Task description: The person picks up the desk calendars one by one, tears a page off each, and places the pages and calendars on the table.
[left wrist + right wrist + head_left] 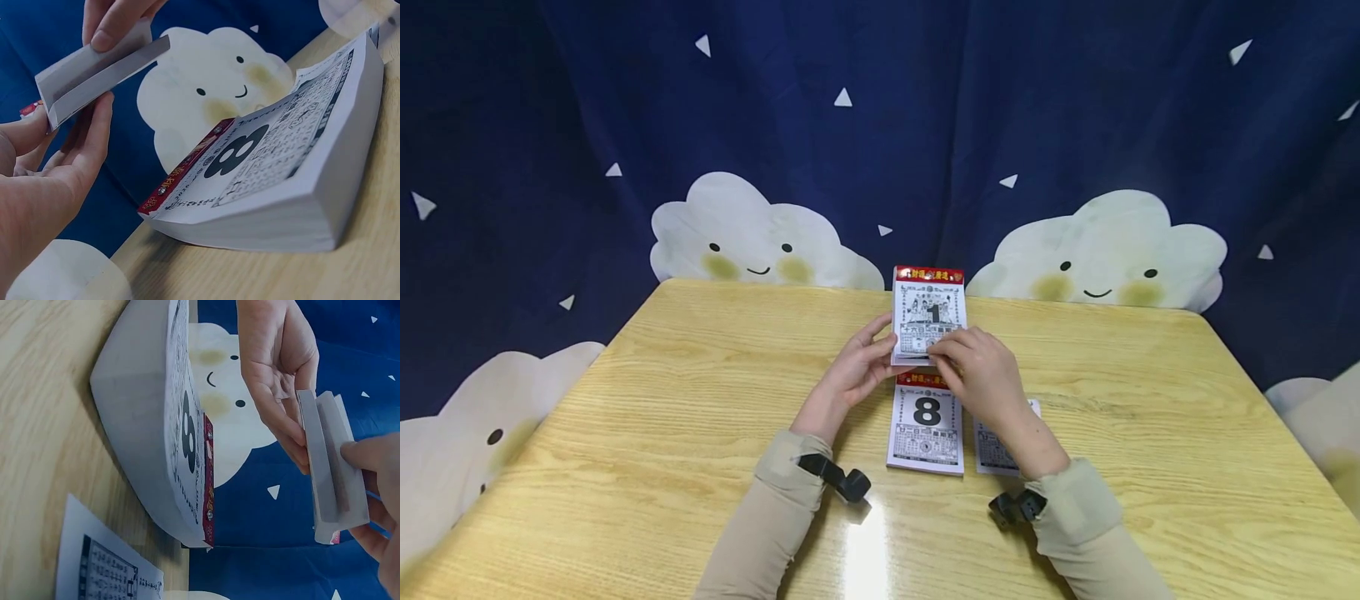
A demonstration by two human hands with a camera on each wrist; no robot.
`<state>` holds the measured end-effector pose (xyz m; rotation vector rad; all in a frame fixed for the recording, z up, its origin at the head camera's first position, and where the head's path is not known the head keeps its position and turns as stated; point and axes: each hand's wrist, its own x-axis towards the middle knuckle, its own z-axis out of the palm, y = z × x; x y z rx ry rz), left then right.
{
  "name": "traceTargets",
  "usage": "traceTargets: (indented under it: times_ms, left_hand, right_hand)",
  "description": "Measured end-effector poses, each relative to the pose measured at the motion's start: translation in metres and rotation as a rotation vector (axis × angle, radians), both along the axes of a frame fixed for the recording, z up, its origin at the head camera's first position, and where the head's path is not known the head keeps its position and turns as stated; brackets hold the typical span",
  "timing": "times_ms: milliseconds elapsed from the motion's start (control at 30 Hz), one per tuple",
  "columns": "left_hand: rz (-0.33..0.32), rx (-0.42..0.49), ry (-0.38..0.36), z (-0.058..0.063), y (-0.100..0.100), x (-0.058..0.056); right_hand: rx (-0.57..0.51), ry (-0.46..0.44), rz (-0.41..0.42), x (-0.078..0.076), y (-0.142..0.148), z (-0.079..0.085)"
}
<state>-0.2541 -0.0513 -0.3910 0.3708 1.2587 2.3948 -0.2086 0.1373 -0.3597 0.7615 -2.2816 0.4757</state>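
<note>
Calendar (913, 319) in both hands (862, 363) (988, 375) shows "1" (head view only).

Left hand (857, 367) gripping, right hand (990, 379) pinching, forearms (769, 531) angled inward

Wood-grain tbl (700, 383) under grip, navy curtain (895, 125) behind.
Smiley white cloud print (756, 233) back L of grip, another (1108, 250) back R; small white triangles (843, 98) mostly above grip; glare patch (866, 550) on tbl, near side.
</note>
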Motion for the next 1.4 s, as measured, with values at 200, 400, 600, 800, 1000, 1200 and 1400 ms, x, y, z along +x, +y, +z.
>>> traceTargets:
  times_ms: [200,400,600,800,1000,1200,1400]
  left_hand:
    - [0.002,-0.015,0.002,-0.002,0.0,-0.001]
    - [0.042,-0.058,-0.014,-0.005,0.0,-0.002]
    - [0.096,-0.133,-0.051,-0.006,0.002,-0.002]
    - [0.144,-0.121,-0.182,-0.003,0.005,-0.002]
    - [0.177,-0.013,-0.252,0.001,0.001,-0.004]
    - [0.177,-0.02,-0.218,0.003,-0.003,-0.004]
    - [0.176,-0.045,-0.193,0.003,-0.001,-0.003]
  right_hand:
    - [-0.118,0.003,0.016,0.001,0.0,0.002]
    - [-0.263,-0.05,0.032,0.003,0.001,0.007]
    - [-0.435,-0.098,-0.012,0.001,0.006,0.011]
    - [-0.632,-0.236,-0.092,-0.005,0.014,0.01]
    - [-0.93,-0.398,-0.077,-0.012,0.026,0.011]
    - [-1.006,-0.444,-0.093,-0.016,0.031,0.012]
    - [-1.106,-0.488,-0.087,-0.017,0.034,0.013]
